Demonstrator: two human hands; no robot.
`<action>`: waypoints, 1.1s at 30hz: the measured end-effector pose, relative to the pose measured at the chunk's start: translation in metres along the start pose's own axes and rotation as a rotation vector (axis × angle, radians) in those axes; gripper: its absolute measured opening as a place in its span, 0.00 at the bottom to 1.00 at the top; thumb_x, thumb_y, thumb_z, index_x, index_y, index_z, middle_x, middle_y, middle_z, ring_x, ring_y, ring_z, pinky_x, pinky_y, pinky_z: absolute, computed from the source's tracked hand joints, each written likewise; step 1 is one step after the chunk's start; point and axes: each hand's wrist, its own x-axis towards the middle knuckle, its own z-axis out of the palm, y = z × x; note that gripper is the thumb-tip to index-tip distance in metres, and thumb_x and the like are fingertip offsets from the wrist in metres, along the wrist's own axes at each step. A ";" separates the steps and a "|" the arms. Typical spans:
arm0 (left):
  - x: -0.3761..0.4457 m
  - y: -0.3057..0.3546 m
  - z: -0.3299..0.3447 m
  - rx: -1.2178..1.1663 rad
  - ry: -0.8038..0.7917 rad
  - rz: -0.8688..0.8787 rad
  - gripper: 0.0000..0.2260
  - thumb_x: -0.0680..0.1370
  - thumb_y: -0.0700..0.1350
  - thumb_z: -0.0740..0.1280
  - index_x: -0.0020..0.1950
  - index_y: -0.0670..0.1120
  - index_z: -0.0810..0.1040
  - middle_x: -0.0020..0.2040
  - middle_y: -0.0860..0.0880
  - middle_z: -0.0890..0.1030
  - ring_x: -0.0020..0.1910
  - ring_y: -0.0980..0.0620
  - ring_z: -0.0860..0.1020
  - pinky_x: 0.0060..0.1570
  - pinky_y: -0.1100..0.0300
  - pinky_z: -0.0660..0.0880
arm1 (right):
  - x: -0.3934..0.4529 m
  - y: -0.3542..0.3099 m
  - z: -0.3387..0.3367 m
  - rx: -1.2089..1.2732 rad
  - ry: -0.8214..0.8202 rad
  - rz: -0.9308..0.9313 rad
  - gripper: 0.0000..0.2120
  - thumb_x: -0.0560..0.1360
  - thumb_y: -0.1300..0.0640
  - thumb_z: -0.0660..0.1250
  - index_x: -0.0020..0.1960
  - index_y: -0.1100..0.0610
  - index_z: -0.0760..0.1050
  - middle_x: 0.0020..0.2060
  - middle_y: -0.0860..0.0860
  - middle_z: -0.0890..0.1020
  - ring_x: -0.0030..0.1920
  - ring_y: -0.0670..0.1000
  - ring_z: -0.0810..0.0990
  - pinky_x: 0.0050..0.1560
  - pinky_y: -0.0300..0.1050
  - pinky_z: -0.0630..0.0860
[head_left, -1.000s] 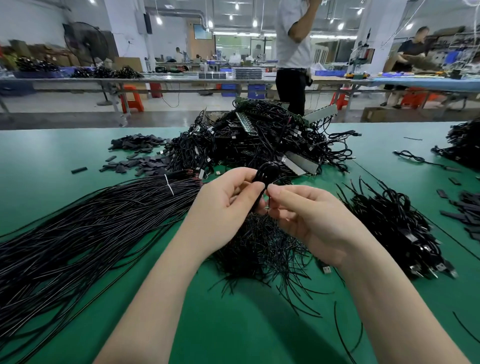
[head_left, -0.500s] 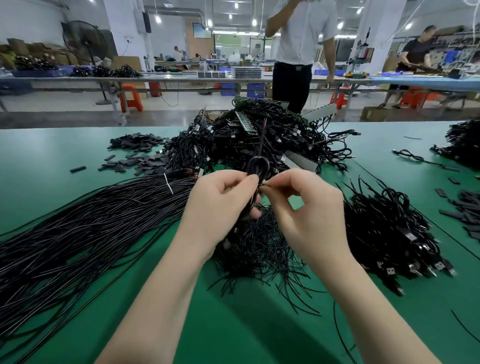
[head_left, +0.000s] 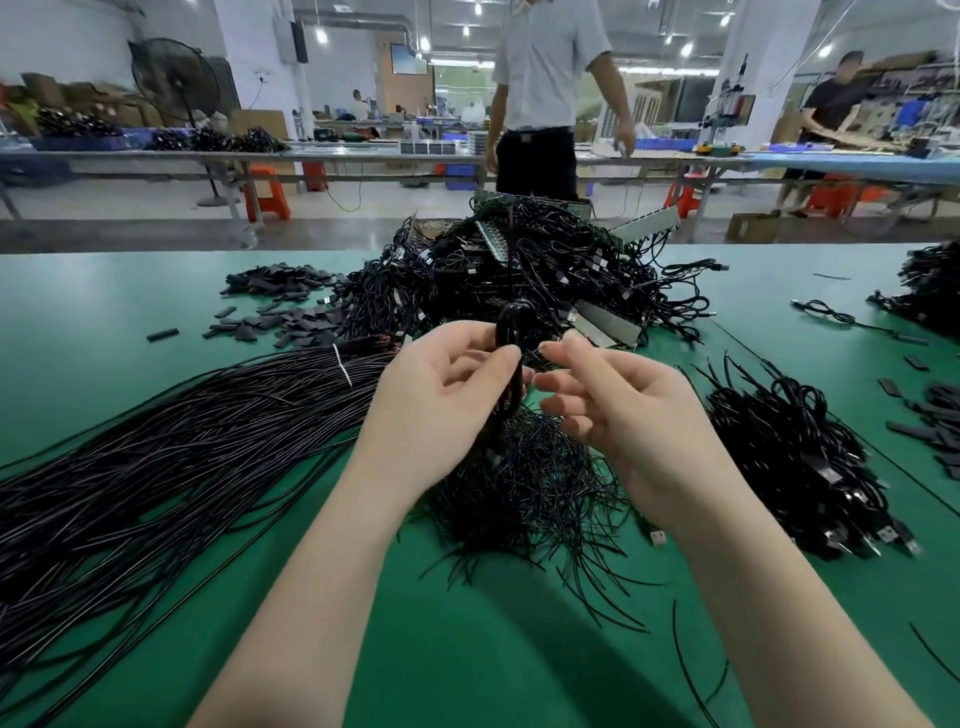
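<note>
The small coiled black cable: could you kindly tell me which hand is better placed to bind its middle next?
Probably the right hand: its fingertips sit just beside the coil's middle, while the left hand already has its grip on the small coiled black cable, holding it steady.

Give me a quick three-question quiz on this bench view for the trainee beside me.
1. True or false: the left hand grips the coiled cable and holds it above the table.
2. Where does the sheaf of long straight wires lie? A) to the left of the left hand; B) to the right of the right hand; C) on the far bench.
3. In one word, what colour is the table surface?

Key: 1 true; 2 A; 3 green.
</note>
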 end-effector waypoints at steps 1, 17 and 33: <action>0.000 0.001 0.000 0.021 -0.009 0.013 0.07 0.79 0.43 0.67 0.50 0.56 0.81 0.45 0.54 0.86 0.44 0.53 0.84 0.45 0.57 0.81 | 0.000 0.000 -0.001 -0.001 0.002 0.039 0.11 0.69 0.46 0.74 0.42 0.54 0.85 0.38 0.52 0.85 0.36 0.46 0.81 0.35 0.35 0.77; 0.000 0.001 0.002 0.158 -0.035 0.142 0.10 0.78 0.41 0.69 0.48 0.58 0.82 0.44 0.60 0.83 0.41 0.63 0.80 0.42 0.73 0.73 | -0.003 0.003 0.004 0.139 -0.046 0.015 0.03 0.67 0.58 0.75 0.35 0.53 0.84 0.33 0.49 0.83 0.37 0.46 0.80 0.39 0.36 0.77; 0.001 0.002 -0.001 -0.015 0.001 0.038 0.09 0.79 0.42 0.67 0.48 0.57 0.83 0.45 0.57 0.85 0.45 0.59 0.82 0.46 0.68 0.76 | 0.002 0.011 0.006 -0.047 -0.011 -0.104 0.07 0.73 0.51 0.72 0.44 0.54 0.85 0.37 0.49 0.85 0.37 0.45 0.81 0.37 0.36 0.77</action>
